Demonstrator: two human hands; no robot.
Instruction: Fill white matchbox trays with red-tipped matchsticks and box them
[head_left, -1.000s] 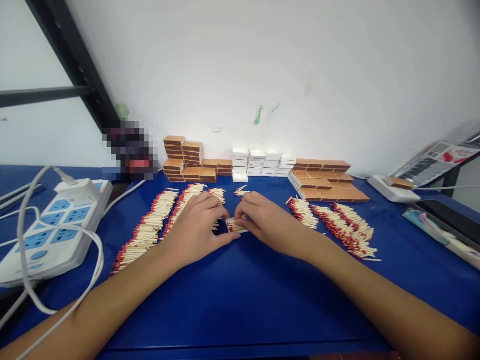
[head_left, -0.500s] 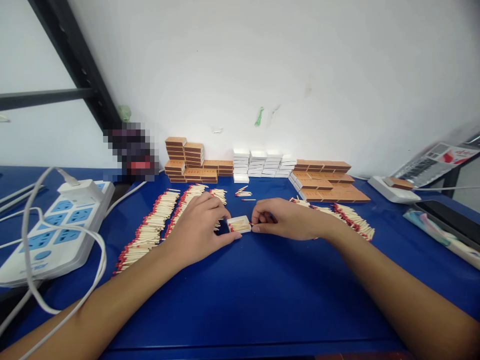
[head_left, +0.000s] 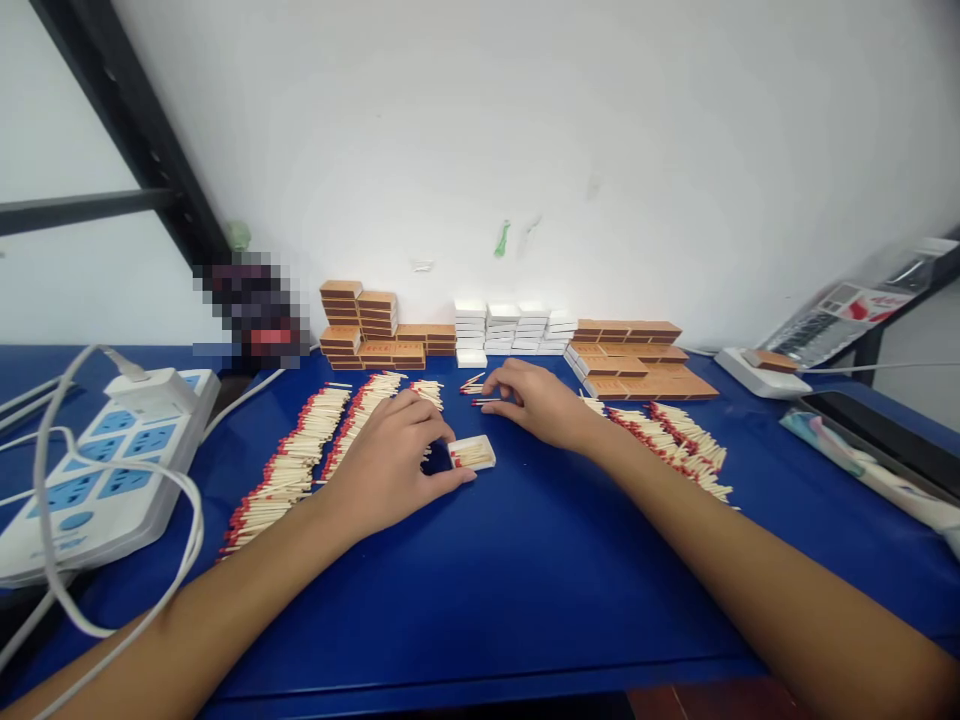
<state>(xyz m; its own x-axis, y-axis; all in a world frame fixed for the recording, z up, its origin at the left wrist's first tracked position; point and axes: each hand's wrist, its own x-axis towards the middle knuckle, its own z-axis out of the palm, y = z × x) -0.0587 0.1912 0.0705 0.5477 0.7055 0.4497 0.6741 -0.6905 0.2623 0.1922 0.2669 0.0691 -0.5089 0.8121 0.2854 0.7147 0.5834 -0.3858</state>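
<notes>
My left hand grips a small white matchbox tray, with thumb along its near side and fingers at its left end. A few matches lie inside the tray, red heads to the left. My right hand is beyond and right of the tray, over a handful of loose matches. Its thumb and forefinger are apart, on either side of a single match lying on the blue table; whether they touch it I cannot tell.
Long rows of matches lie on the left and right. Along the wall stand brown matchboxes and stacked white trays; more brown boxes stand right. A power strip with looping cables lies left, a black phone right.
My right hand has left the right end of the tray and moved away from me to the loose matches. My left hand keeps its grip on the tray. The view has shifted slightly.
</notes>
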